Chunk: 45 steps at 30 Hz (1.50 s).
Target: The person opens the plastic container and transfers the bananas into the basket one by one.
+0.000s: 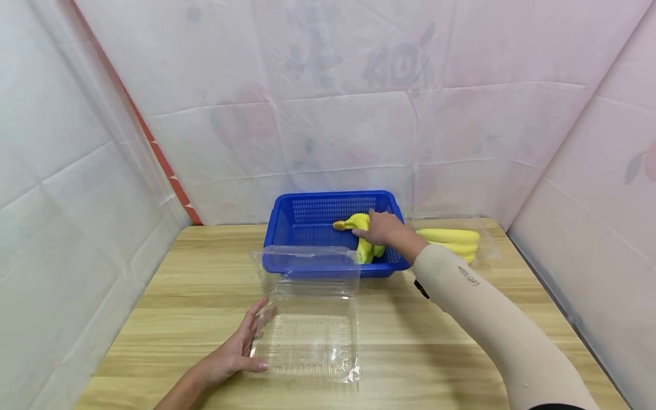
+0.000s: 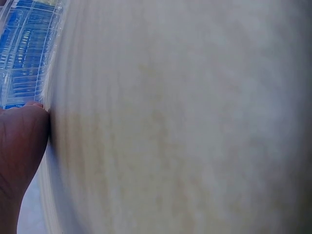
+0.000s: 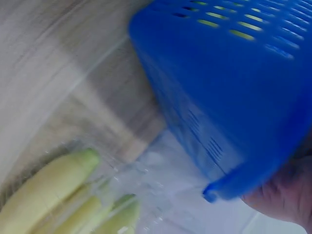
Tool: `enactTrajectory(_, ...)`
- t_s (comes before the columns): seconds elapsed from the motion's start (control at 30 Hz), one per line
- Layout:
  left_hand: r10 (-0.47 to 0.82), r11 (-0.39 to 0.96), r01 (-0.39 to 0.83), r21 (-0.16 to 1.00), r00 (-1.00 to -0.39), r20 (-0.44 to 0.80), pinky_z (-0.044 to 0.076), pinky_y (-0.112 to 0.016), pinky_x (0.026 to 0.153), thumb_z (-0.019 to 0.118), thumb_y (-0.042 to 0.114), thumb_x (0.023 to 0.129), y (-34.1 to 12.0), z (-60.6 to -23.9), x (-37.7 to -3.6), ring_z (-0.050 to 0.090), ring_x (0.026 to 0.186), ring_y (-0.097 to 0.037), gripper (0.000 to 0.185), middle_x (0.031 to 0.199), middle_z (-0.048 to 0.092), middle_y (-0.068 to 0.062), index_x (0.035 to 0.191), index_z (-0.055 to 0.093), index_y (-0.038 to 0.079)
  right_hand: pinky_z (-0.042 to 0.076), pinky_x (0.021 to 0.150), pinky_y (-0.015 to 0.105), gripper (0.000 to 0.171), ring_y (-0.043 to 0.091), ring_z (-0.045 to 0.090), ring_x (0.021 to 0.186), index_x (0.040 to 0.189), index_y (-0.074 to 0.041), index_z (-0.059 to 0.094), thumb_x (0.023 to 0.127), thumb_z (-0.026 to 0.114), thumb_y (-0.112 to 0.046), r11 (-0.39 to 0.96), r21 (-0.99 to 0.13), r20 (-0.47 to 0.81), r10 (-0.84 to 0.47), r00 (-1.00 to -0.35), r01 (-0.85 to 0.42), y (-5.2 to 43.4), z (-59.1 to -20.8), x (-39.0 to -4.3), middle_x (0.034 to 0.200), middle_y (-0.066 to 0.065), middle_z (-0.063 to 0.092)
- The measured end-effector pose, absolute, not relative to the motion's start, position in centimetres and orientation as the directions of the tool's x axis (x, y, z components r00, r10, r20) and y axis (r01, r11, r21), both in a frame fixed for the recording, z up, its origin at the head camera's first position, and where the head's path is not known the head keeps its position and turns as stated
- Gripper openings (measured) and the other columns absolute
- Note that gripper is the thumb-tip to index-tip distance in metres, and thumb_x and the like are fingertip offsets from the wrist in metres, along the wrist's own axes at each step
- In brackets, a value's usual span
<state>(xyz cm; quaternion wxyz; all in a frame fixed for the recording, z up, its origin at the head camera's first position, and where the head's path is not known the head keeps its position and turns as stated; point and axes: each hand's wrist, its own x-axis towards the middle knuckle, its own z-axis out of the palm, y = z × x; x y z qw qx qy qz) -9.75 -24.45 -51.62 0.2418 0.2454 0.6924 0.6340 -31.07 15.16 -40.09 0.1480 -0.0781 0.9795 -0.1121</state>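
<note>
Yellow bananas (image 1: 365, 236) gripped by outstretched right hand (image 1: 385, 228) in basket (image 1: 307, 219).

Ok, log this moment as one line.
right hand: grips banana bunch in blue basket | left hand: touches open clear clamshell

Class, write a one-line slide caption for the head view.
Right hand grips bananas in blue basket; left hand steadies clear box.

A small dark print stood on the beige sleeve (image 1: 468, 276) beside the blue basket (image 1: 328, 219), too small to read.
</note>
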Motion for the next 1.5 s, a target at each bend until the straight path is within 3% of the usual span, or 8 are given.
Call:
enactTrajectory(0.13,0.647,0.048,0.029,0.998,-0.762,-0.008,0.041,-0.027,0.118,0.077,-0.001,0.09,-24.3,-51.8,-9.8,-0.016,0.152,-0.068,0.125,0.173,-0.011,-0.039,0.169,-0.018,0.013,0.048,0.116,0.065,0.084,0.052,0.052,0.145,0.165,0.001,0.034,0.108,0.053,-0.058,0.95,-0.221,-0.094,-0.247,-0.964,-0.222,15.6,-38.9,-30.1,0.16,0.031,0.05)
enactTrajectory(0.4,0.647,0.071,0.067,0.995,-0.762,0.005,0.026,-0.083,0.115,0.076,-0.002,0.089,-24.3,-51.9,-9.8,-0.012,0.153,-0.068,0.125,0.172,-0.009,-0.041,0.17,-0.017,0.016,0.063,0.078,0.051,0.061,0.036,0.072,0.09,0.152,-0.006,0.058,0.108,0.058,-0.049,0.888,-0.218,0.223,-0.358,-0.907,-0.405,16.4,-38.1,-24.8,0.13,0.023,0.071)
enactTrajectory(0.5,0.647,0.07,0.091,0.993,-0.762,0.024,0.013,-0.086,0.114,0.075,-0.003,0.089,-24.3,-51.9,-9.8,0.0,0.165,-0.041,0.124,0.173,-0.005,-0.039,0.17,-0.016,0.017,0.052,0.056,0.036,0.053,0.021,0.058,0.067,0.148,-0.007,0.063,0.107,0.064,-0.041,0.862,-0.2,0.31,-0.394,-0.865,-0.465,16.8,-38.9,-22.8,0.111,0.018,0.073)
enactTrajectory(0.67,0.646,0.032,0.078,0.996,-0.762,0.039,-0.011,-0.091,0.108,0.074,-0.004,0.088,-24.4,-51.9,-9.6,0.016,0.154,0.016,0.124,0.175,-0.004,-0.037,0.171,-0.016,0.017,0.041,0.053,0.026,0.054,0.011,0.046,0.063,0.151,-0.006,0.059,0.104,0.07,-0.031,0.824,-0.227,0.396,-0.409,-0.822,-0.519,17.4,-40.7,-19.9,0.101,0.011,0.07)
enactTrajectory(0.9,0.638,0.046,0.079,0.996,-0.769,0.031,-0.006,-0.09,0.111,0.075,-0.004,0.088,-24.3,-51.9,-9.6,0.003,0.162,-0.041,0.124,0.171,-0.005,-0.043,0.171,-0.016,0.016,0.06,0.069,0.035,0.027,0.017,0.069,0.083,0.119,-0.003,0.071,0.097,0.075,-0.017,0.74,-0.251,0.595,-0.39,-0.703,-0.624,18.3,-43.0,-17.0,0.099,0.007,0.074)
enactTrajectory(1.13,0.634,0.06,0.092,0.994,-0.772,0.033,-0.002,-0.087,0.114,0.075,-0.003,0.089,-24.3,-52.0,-9.6,0.016,0.159,-0.001,0.124,0.171,-0.003,-0.044,0.171,-0.016,0.017,0.061,0.07,0.028,0.022,0.014,0.07,0.08,0.11,-0.005,0.075,0.088,0.08,-0.007,0.627,-0.267,0.644,-0.449,-0.619,-0.732,18.6,-44.7,-14.9,0.093,0.001,0.075)
enactTrajectory(1.37,0.624,0.077,0.069,0.995,-0.781,0.006,-0.002,-0.088,0.113,0.076,-0.002,0.089,-24.3,-52.0,-9.7,-0.006,0.155,-0.061,0.125,0.172,-0.001,-0.042,0.17,-0.018,0.019,0.062,0.073,0.024,0.028,0.012,0.073,0.086,0.122,-0.007,0.072,0.095,0.077,-0.013,0.584,-0.336,0.512,-0.545,-0.664,-0.739,17.3,-47.1,-13.2,0.106,0.002,0.077)
enactTrajectory(1.5,0.624,0.078,0.047,0.996,-0.782,-0.012,-0.004,-0.089,0.113,0.076,-0.001,0.089,-24.2,-52.0,-9.7,-0.013,0.153,-0.066,0.127,0.173,-0.003,-0.04,0.17,-0.019,0.02,0.064,0.074,0.027,0.037,0.017,0.076,0.091,0.135,-0.006,0.067,0.1,0.074,-0.016,0.542,-0.406,0.461,-0.573,-0.677,-0.735,16.6,-47.6,-12.9,0.115,0.007,0.078)
